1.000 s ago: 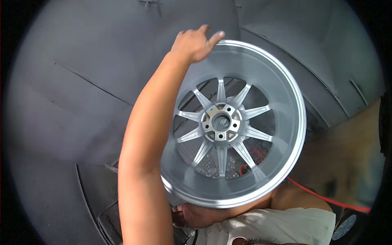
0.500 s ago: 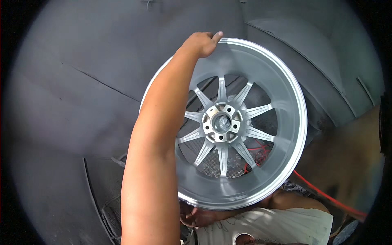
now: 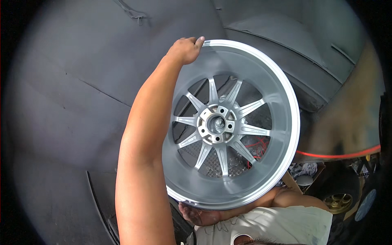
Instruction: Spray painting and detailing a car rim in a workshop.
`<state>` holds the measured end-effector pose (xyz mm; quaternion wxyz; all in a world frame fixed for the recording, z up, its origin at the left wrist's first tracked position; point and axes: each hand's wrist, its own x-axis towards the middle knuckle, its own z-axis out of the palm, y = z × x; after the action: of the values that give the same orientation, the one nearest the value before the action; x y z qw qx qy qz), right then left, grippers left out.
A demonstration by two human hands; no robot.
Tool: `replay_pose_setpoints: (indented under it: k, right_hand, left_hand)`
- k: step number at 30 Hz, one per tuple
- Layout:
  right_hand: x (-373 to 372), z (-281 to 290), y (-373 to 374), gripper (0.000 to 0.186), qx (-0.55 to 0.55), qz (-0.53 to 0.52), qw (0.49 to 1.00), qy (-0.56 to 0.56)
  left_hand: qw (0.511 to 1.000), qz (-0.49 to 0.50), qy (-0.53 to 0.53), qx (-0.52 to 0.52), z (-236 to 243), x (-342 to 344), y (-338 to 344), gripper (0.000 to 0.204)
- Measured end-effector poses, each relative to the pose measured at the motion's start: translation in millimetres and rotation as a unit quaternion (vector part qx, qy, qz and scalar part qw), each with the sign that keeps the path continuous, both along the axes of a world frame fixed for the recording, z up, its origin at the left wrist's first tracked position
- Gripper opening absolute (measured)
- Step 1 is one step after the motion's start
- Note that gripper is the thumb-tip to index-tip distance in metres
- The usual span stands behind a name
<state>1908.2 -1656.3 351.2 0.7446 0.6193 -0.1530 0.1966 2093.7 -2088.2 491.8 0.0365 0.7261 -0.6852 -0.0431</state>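
A silver alloy wheel [image 3: 220, 158] with slim spokes and bolt holes around its hub faces me with no tyre on it. At the top, my left hand [image 3: 185, 50] is closed over the outer lip, its forearm crossing the wheel's left side. My right hand [image 3: 202, 216] lies under the lower lip with its fingers curled up against it; the rim hides part of this hand. Between the spokes a dark tread-plate surface and a tangled red cord [image 3: 258, 145] show through.
A dark grey curved panel [image 3: 73, 134] with seams fills the left and the back. A blurred brown shape [image 3: 347, 106] stands at right, with a red line [image 3: 339, 154] beneath it. At lower right are a gold-coloured wheel [image 3: 338, 202] and a cardboard box [image 3: 290, 182].
The wheel and my left hand have shifted slightly left in view. At right, the red line has swung up, and the box and gold-coloured wheel now show.
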Motion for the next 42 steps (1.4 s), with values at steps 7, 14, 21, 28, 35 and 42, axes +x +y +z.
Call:
replay_pose_setpoints:
  k: [7, 14, 21, 28, 35, 42]
  right_hand:
    - [-5, 0, 32, 0.040, -0.007, 0.033, 0.999, 0.036]
    - [-9, -1, 60, 0.039, 0.004, 0.028, 1.000, 0.000]
    - [13, 0, 84, 0.039, -0.139, -0.111, 0.984, -0.029]
    - [-4, 16, 84, 0.040, -0.109, -0.015, 0.994, 0.022]
    - [-1, 16, 123, 0.036, 0.013, 0.044, 0.995, 0.083]
    - [-7, -7, 155, 0.041, -0.039, -0.015, 0.997, 0.060]
  left_hand:
    - [1.000, 0.000, 0.005, -0.026, 13, -1, 27, 0.073]
    - [0.999, 0.006, -0.025, -0.023, 31, -13, 58, 0.070]
    - [0.997, 0.008, -0.005, -0.080, 36, -17, 84, 0.071]
    - [0.999, 0.006, -0.005, -0.050, 39, -6, 88, 0.069]
    - [0.999, -0.023, 0.030, -0.016, 76, -14, 124, 0.076]
    - [0.995, -0.096, 0.036, -0.013, 125, -19, 158, 0.074]
